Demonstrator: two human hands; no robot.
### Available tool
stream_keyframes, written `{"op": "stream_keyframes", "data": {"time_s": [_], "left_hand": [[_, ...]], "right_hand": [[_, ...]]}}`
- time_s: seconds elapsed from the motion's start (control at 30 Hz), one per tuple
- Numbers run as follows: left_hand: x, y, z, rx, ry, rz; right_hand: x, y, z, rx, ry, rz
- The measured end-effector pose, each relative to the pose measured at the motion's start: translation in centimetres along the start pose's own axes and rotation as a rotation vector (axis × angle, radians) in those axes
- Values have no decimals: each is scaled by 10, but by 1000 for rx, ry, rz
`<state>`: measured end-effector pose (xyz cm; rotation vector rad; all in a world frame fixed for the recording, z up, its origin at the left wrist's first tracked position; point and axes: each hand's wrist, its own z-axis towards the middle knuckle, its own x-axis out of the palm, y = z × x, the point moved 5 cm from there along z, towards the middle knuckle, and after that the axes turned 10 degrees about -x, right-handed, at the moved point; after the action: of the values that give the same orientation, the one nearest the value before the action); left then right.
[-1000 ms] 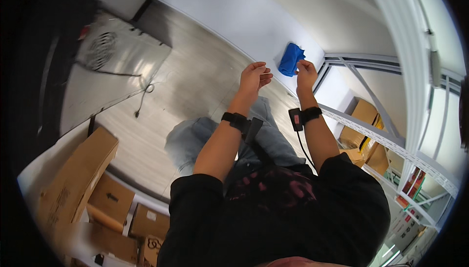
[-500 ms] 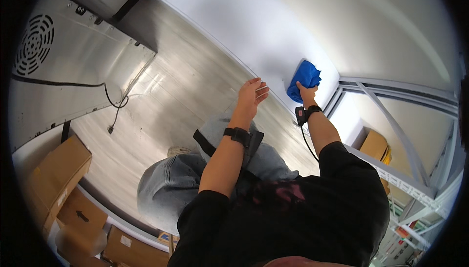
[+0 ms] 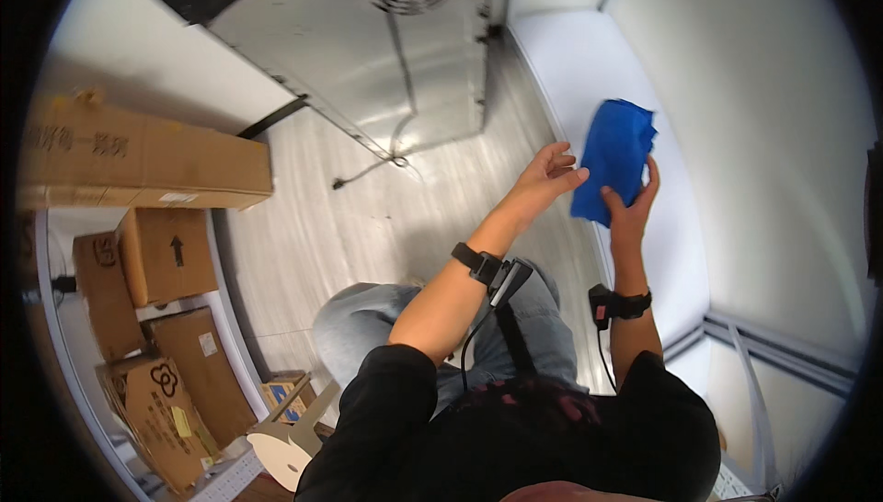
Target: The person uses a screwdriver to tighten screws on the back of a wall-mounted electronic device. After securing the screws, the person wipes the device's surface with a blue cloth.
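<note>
Blue, seemingly light and soft, the bundle [image 3: 614, 145] sits over the white surface [image 3: 676, 258] in your right hand [image 3: 630, 214], thumb and fingers pinching its lower end, while your loosely curled left hand [image 3: 543, 185], apparently empty beside the left edge, could support that side.

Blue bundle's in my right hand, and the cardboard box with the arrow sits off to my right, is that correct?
Not quite: the cardboard box with the arrow sits off to your left, as the head view shows. The blue bundle is indeed in your right hand.
</note>
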<state>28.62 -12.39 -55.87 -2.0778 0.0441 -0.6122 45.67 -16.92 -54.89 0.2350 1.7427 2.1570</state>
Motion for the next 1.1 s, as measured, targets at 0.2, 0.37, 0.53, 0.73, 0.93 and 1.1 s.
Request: {"op": "stream_keyframes", "data": {"time_s": [0.2, 0.37, 0.53, 0.73, 0.93, 1.1], "left_hand": [[-85, -130, -95, 332, -142, 99], [-123, -189, -157, 649, -275, 278], [-130, -259, -193, 612, -62, 210], [-155, -338, -220, 1141, -491, 883], [-218, -364, -208, 1407, -1039, 579], [-231, -383, -183, 1178, -690, 288]], "right_hand": [[161, 103, -11, -512, 334, -35], [235, 203, -12, -966, 276, -160], [288, 258, 10, -976, 166, -179], [311, 287, 48, -1145, 45, -205], [278, 304, 104, -1101, -208, -250], [263, 347, 137, -1006, -317, -291]]}}
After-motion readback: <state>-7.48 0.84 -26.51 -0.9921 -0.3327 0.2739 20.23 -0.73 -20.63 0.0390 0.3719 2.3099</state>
